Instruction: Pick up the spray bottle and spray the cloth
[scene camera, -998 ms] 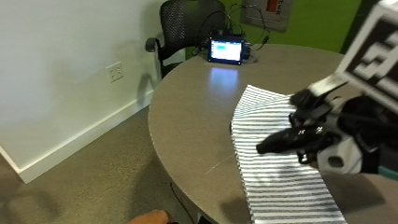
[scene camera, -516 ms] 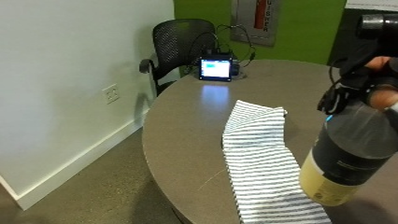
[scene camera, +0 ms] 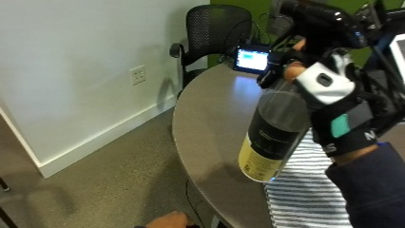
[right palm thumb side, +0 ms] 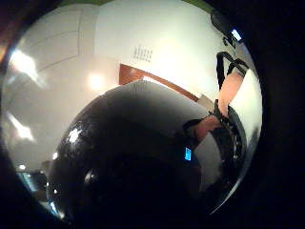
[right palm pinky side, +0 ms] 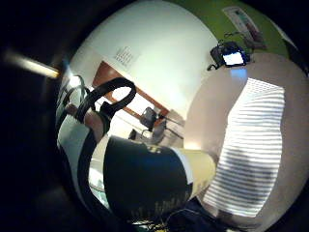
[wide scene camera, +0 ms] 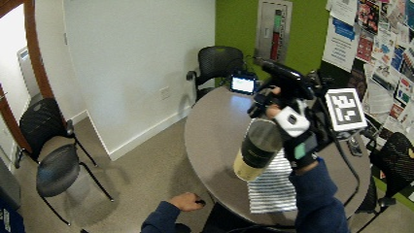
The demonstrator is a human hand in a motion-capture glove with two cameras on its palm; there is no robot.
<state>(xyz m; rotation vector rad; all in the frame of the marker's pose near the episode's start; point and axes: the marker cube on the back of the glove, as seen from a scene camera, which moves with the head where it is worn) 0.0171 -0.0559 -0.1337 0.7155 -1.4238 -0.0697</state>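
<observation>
One spray bottle [scene camera: 276, 128], one striped cloth [scene camera: 303, 190]. Right hand [scene camera: 335, 107] has its grip curled round the bottle's neck, bottle raised clear above the round surface [scene camera: 215, 118] (cloth flat beneath). One camera [scene camera: 252, 58] at the far edge.

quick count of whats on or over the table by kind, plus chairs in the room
spray bottle, held up by the gloved right hand: 1
striped cloth on the table: 1
small screen device at the far edge: 1
chairs: 3, one behind the table, two by the door
total: 6
</observation>
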